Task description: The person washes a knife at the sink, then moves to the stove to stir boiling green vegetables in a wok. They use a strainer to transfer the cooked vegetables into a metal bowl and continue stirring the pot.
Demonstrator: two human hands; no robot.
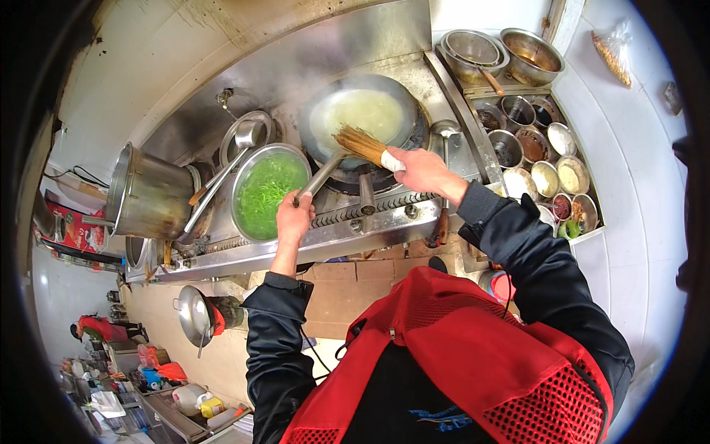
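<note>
My left hand (294, 219) grips the metal handle (321, 176) of a large dark wok (317, 102) on the stove. Pale, cloudy liquid (369, 114) fills the wok's bottom, and faint steam hangs around it. In my right hand (421, 172) is a bamboo wok brush (363, 145), held by its white-wrapped end. The brush's bristles reach over the wok's near edge; whether their tips touch the liquid is hard to tell. Left of the wok stands a metal basin (237, 217) of chopped greens in green liquid (272, 191).
A tall stockpot (152, 194) stands left, with ladles (222, 172) leaning across nearby pots. Right of the wok lies a wok ladle (445, 136). Seasoning containers (533, 143) fill the right-hand station below a strainer (471, 47) and pot (532, 55). Another person (102, 327) bends over far left.
</note>
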